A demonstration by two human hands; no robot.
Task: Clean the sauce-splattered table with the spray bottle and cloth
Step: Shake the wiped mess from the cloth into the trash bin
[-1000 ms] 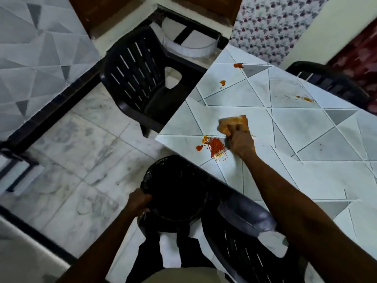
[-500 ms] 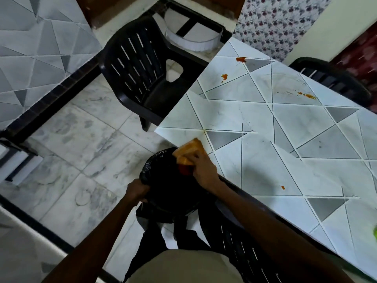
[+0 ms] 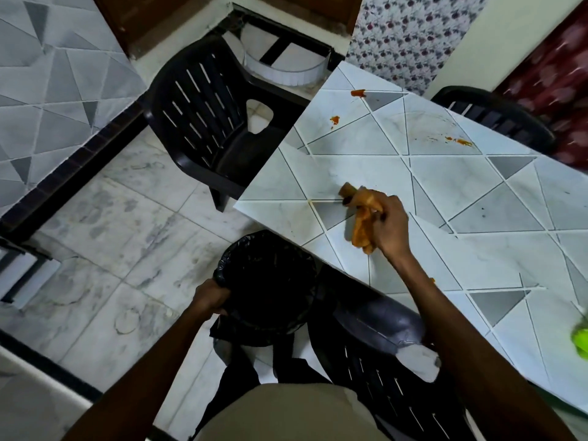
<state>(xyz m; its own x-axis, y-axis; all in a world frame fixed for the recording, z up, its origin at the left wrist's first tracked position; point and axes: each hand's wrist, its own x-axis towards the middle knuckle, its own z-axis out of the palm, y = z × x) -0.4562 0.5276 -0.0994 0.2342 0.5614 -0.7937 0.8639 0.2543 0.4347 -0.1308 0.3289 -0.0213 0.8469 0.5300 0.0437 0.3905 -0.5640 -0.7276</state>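
Orange cloth [image 3: 362, 218], bunched and streaked darker in its folds, is gripped in the right hand [image 3: 389, 226], whose fingers curl tightly round it over the table [image 3: 477, 202], a little in from the table's near-left corner. One rolled end of the cloth pokes out past the fingertips toward that corner; whether it presses on the tabletop cannot be told.

The left hand [image 3: 208, 297] is clenched on the rim of a bin [image 3: 267, 281] lined with a black bag, just off the table's near edge and lower than the top.

Patches of sauce lie on the far part of the table: a red-orange blob [image 3: 358, 92] at the far-left edge, a smaller splash [image 3: 334, 120] just inward of it, and a thin speckled smear [image 3: 461, 142] along the far side.

A blurred bright green thing [image 3: 580, 340] sits at the table's right end, cut by the frame, too unclear to identify.

One black slatted chair [image 3: 203, 116] stands off the table's left end, a second chair [image 3: 381, 361] is tucked against its near edge, and a third chair [image 3: 493, 116] stands behind its far side.
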